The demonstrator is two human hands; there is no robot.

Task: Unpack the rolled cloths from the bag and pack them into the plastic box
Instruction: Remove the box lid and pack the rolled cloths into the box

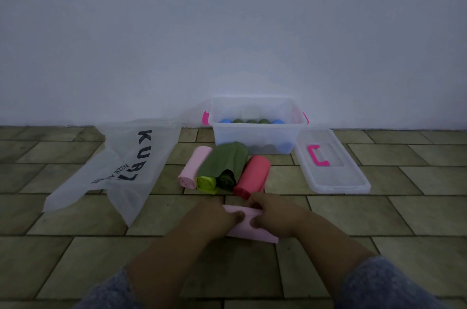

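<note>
Both hands grip a pale pink rolled cloth (249, 231) lying on the tiled floor close to me; my left hand (221, 215) holds its left part, my right hand (275, 215) its right part. Beyond it lie several rolls side by side: a light pink roll (194, 166), a lime-green roll (207, 183), a dark green roll (227, 160) and a red roll (254, 173). The clear plastic box (255, 138) stands open against the wall, holding blue and green rolls (251, 121). The white printed bag (118, 164) lies flat at the left.
The box's clear lid (338, 177) with a pink handle lies on the floor to the right of the box. A plain wall rises right behind the box. Pink latches show at the box's sides.
</note>
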